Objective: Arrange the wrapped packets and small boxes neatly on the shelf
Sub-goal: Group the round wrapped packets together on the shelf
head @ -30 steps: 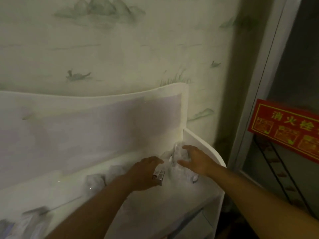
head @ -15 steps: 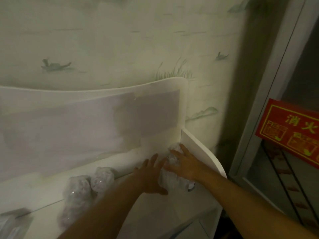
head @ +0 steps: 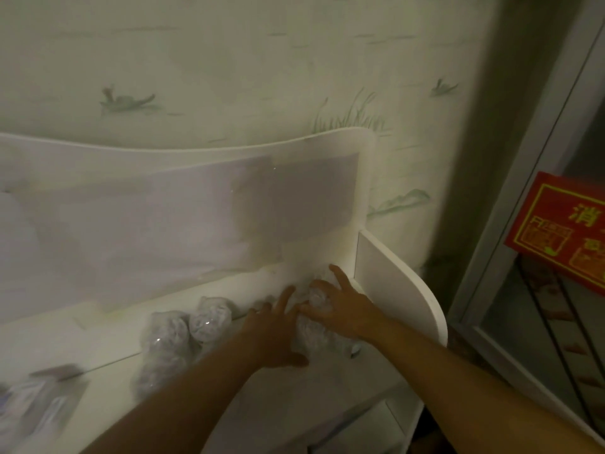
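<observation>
Now I press my flat, open left hand [head: 273, 329] and right hand [head: 343, 311] against a wrapped packet [head: 319, 337], holding nothing, to square it into the shelf [head: 402, 290] corner.

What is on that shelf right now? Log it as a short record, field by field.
surface: white shelf with a side panel at its right end
left hand: fingers spread, resting on the shelf against the left side of a wrapped packet
right hand: laid over the wrapped packet in the corner by the side panel
other packets: two plastic-wrapped bundles side by side, left of the hands
far left: blurred flat packs, kind unclear
background: red sign on a glass door to the right
</observation>
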Tool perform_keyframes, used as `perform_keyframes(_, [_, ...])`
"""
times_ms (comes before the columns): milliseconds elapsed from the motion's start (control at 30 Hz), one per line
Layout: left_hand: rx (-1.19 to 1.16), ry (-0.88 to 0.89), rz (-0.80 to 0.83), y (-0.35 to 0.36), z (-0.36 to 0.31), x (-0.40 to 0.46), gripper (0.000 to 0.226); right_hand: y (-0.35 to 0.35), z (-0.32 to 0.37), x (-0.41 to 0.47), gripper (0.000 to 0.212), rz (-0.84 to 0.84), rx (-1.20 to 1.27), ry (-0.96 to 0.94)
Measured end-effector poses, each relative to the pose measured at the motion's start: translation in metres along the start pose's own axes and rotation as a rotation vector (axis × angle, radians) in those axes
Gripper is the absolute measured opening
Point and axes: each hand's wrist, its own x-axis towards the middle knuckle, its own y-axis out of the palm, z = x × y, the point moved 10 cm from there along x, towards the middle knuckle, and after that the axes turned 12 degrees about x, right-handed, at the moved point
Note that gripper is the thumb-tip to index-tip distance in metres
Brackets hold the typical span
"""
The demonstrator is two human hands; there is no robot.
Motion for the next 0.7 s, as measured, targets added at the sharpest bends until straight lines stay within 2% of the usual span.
perform_keyframes(267, [0.060,-0.027,-0.053,0.010,0.029,-0.028,0.083,0.013,0.013,-0.002,0.078,0.067,-0.018,-0.036])
perform_keyframes(500, [0.000,-0.026,-0.075,0.009,0.026,-0.034,0.091,0.031,0.032,-0.002,0.075,0.068,0.058,-0.040])
perform_keyframes(700, [0.026,-0.029,-0.076,0.006,0.034,-0.039,0.085,0.036,0.036,-0.002,0.073,0.063,0.053,-0.057])
